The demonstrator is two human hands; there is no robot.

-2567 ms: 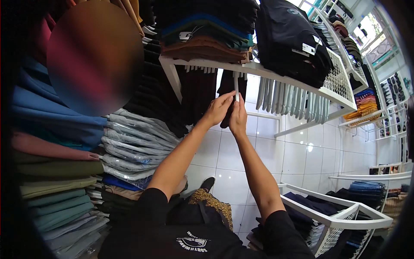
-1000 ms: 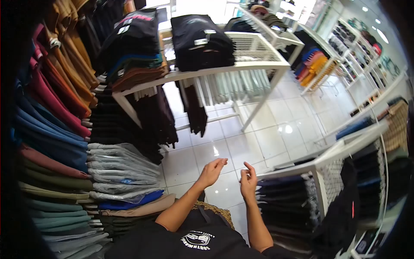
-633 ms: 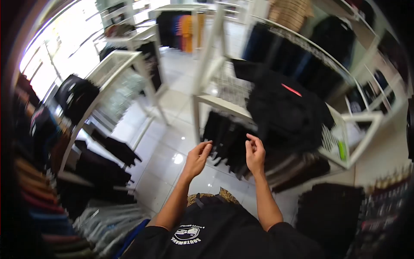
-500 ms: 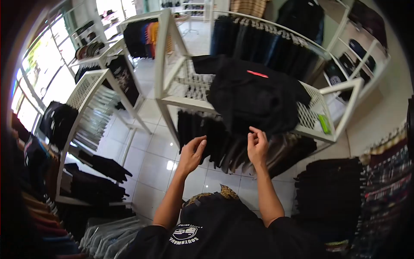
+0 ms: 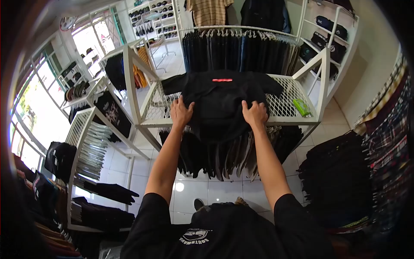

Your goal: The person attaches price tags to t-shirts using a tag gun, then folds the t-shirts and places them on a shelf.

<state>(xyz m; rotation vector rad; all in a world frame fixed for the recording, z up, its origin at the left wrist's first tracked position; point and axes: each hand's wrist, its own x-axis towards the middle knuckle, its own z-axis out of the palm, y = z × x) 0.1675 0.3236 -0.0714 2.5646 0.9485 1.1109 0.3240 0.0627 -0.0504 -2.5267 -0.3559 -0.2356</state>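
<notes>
A black T-shirt (image 5: 217,97) with a red strip near its neckline lies spread on a white mesh rack top (image 5: 155,108), its lower part hanging over the front edge. My left hand (image 5: 181,113) is at the shirt's left side, fingers curled on the fabric and thumb pointing inward. At the right side, my right hand (image 5: 255,114) grips the cloth in a similar way. The fabric under my fingertips is partly hidden. A bright green object (image 5: 301,108) lies on the mesh to the right of the shirt.
Dark garments (image 5: 215,155) hang beneath the rack top. Behind it is a rail of trousers (image 5: 237,49). A shelf unit with caps (image 5: 321,39) stands at the back right. Another white rack (image 5: 86,125) with clear hangers is at left, and plaid shirts (image 5: 392,125) hang at right.
Both hands have moved forward from the air in front of the rack onto the T-shirt's sides. The shirt now lies straighter and flatter, and the view has turned and levelled.
</notes>
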